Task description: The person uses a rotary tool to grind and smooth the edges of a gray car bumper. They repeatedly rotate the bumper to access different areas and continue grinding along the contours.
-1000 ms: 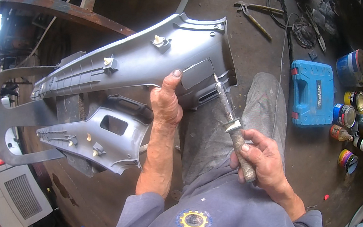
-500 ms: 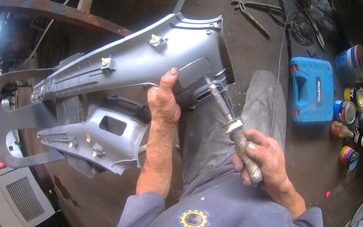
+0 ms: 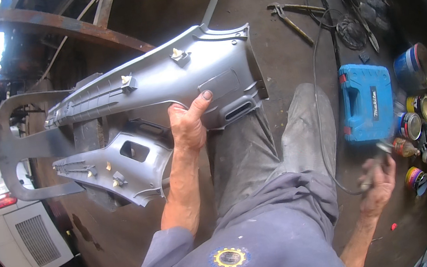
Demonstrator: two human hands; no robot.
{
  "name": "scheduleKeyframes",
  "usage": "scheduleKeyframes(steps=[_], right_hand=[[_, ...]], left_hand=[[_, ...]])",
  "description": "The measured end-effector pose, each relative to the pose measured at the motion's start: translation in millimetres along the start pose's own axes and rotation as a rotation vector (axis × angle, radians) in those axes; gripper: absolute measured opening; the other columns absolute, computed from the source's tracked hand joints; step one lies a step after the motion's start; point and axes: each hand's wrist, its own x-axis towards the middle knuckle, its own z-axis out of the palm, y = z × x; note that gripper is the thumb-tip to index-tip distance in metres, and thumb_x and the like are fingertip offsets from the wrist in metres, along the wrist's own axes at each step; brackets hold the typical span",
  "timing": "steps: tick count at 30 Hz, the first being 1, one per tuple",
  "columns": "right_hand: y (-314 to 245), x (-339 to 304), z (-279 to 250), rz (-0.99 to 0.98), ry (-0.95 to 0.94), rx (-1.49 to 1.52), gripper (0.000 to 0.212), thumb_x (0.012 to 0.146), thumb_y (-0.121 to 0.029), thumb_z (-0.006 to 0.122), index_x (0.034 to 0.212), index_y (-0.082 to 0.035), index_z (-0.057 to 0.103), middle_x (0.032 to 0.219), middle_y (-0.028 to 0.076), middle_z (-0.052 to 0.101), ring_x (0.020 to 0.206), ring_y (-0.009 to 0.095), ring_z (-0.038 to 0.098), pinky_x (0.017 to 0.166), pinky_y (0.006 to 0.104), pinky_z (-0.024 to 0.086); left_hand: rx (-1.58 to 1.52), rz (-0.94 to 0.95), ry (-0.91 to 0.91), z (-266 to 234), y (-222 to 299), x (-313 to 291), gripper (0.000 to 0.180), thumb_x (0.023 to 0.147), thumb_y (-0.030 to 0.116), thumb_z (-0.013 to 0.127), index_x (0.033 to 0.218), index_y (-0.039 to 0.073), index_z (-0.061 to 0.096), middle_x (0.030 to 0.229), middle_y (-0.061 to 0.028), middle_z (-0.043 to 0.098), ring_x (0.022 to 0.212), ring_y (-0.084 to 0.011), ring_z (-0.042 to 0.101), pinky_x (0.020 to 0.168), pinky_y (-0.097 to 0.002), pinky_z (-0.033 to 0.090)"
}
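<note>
Panel (image 3: pixel 160 77): located ahead of the left hand (image 3: pixel 188 126), extending to both sides. Left fingers pinch its near edge; thumb lies on the face, remaining fingertips hidden. Right hand (image 3: pixel 379 185): fingers curled around the iron (image 3: pixel 384 148), blurred. Case (image 3: pixel 366 101) lies ahead of the right fingers. Smaller panel (image 3: pixel 130 172) lies left of the left fingers.

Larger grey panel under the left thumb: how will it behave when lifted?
The larger grey panel is probably light for its size, as its visible edges look thin. It should be fairly stiff, given its curved shell and ribs. The pale clips stand proud and might snag or snap.
</note>
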Motion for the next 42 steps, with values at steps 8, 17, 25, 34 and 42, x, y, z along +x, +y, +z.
scheduleKeyframes(steps=[8,17,25,34,42], right_hand=[[-27.4,-35.1,125.0,-0.464,-0.545,-0.490,0.045,0.081,-0.001,0.073,0.126,-0.002,0.065,0.099,0.016,0.072,0.084,0.025,0.072,0.075,0.0322,0.056],[-21.5,-23.5,133.3,-0.631,-0.572,-0.666,0.047,0.078,0.000,0.073,0.124,-0.007,0.067,0.090,0.013,0.069,0.073,0.027,0.067,0.066,0.0368,0.053],[-19.7,-21.6,138.5,-0.672,-0.558,-0.686,0.047,0.076,0.000,0.073,0.122,-0.007,0.068,0.087,0.011,0.068,0.071,0.027,0.066,0.063,0.0370,0.052],[-19.5,-21.4,141.9,-0.694,-0.558,-0.693,0.048,0.076,0.001,0.073,0.122,-0.008,0.069,0.087,0.010,0.068,0.070,0.026,0.066,0.063,0.0366,0.052],[-24.5,-24.1,143.5,-0.766,-0.532,-0.848,0.046,0.077,0.000,0.073,0.122,-0.011,0.069,0.084,0.008,0.064,0.070,0.026,0.065,0.062,0.0383,0.052]], left_hand=[[0.084,0.148,0.161,8.3,-15.0,9.6,0.043,0.081,0.005,0.085,0.061,0.016,0.049,0.070,0.0018,0.058,0.062,-0.0091,0.055,0.059,-0.0239,0.045],[0.070,0.107,0.191,17.1,-6.8,8.8,0.042,0.080,0.003,0.084,0.060,0.015,0.050,0.069,0.0011,0.059,0.061,-0.0085,0.054,0.057,-0.0240,0.044],[0.103,0.132,0.103,-1.8,-17.7,11.8,0.032,0.080,0.004,0.084,0.062,0.011,0.059,0.070,0.0016,0.061,0.060,-0.0073,0.053,0.055,-0.0232,0.042],[0.094,0.136,0.089,-0.7,-16.3,10.3,0.025,0.081,0.005,0.084,0.066,0.008,0.064,0.072,0.0011,0.064,0.061,-0.0076,0.055,0.056,-0.0228,0.044],[0.068,0.131,0.095,2.3,-15.9,9.6,0.020,0.081,0.004,0.083,0.071,0.007,0.066,0.076,-0.0002,0.066,0.064,-0.0085,0.057,0.060,-0.0230,0.045]])
